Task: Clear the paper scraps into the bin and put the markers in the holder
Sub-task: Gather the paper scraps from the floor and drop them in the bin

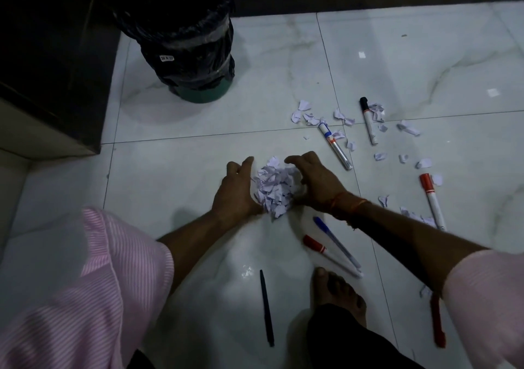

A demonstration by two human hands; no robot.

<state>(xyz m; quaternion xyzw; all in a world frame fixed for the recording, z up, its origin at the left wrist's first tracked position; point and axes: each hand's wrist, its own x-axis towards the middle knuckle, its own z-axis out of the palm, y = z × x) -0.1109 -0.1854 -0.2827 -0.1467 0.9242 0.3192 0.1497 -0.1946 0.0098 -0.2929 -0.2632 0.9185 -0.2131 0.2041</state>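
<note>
A heap of white paper scraps (276, 188) lies on the tiled floor between my hands. My left hand (236, 191) cups its left side and my right hand (313, 183) cups its right side, both touching the heap. More loose scraps (344, 118) are scattered to the right. A bin (192, 57) with a black liner stands at the back left. Markers lie around: a black-capped one (369, 125), a silver one (336, 147), two red-capped ones (432, 200) (330, 255). No holder is in view.
A blue pen (336, 241), a dark pen (267, 307) and a red pen (438, 323) lie near my bare foot (337, 292). A dark cabinet (51, 65) fills the left side beside the bin. A dark wall base runs along the back.
</note>
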